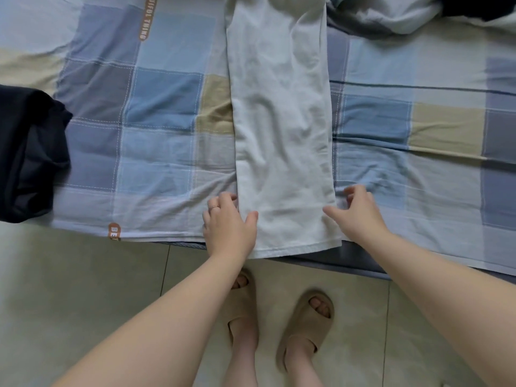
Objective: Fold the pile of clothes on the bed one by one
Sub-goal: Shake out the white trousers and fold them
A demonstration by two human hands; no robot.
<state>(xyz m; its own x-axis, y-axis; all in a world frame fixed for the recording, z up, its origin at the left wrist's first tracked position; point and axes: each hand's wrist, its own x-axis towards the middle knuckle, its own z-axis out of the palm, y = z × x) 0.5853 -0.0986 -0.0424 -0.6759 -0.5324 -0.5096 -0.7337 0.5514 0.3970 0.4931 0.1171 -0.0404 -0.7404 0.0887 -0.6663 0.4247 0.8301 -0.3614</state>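
White garment folded lengthwise on bed; left hand grips left edge; right hand pinches right edge.

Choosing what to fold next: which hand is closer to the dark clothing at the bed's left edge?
Left. The left hand is at the left edge of the white garment, toward the dark clothing; the right hand is at its right edge, farther off.

pale tiled floor, blue-checked bed
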